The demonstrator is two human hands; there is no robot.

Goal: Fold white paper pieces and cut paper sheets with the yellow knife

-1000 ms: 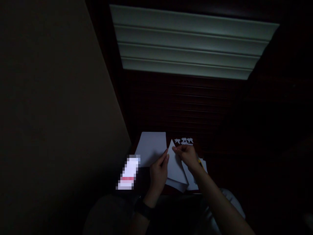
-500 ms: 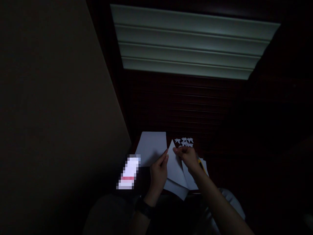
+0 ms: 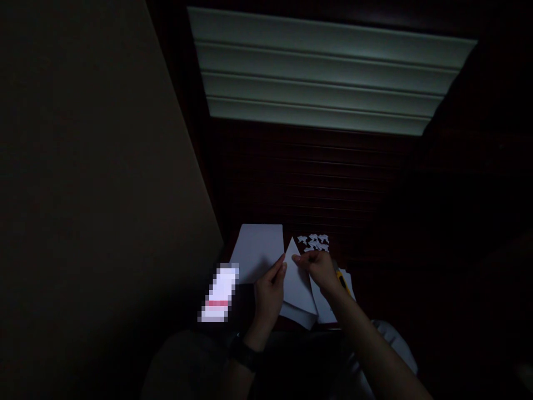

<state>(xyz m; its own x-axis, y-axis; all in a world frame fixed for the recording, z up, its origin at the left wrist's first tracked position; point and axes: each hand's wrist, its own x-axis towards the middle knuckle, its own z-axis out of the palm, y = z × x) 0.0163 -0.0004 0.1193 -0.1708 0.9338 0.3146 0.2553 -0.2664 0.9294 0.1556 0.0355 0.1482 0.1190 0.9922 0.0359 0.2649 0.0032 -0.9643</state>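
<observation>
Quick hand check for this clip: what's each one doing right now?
Left hand: closed, holding the left edge of the folded white paper.
Right hand: closed, pinching the same sheet near its pointed top.

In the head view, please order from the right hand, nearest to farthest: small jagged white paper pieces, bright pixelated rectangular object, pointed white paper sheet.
1. Pointed white paper sheet: pinched by the right hand.
2. Small jagged white paper pieces: just beyond that hand.
3. Bright pixelated rectangular object: past the left hand.

One head-worn view, forward and down, well back from the left hand [image 3: 268, 295] and right hand [image 3: 321, 271].
</observation>
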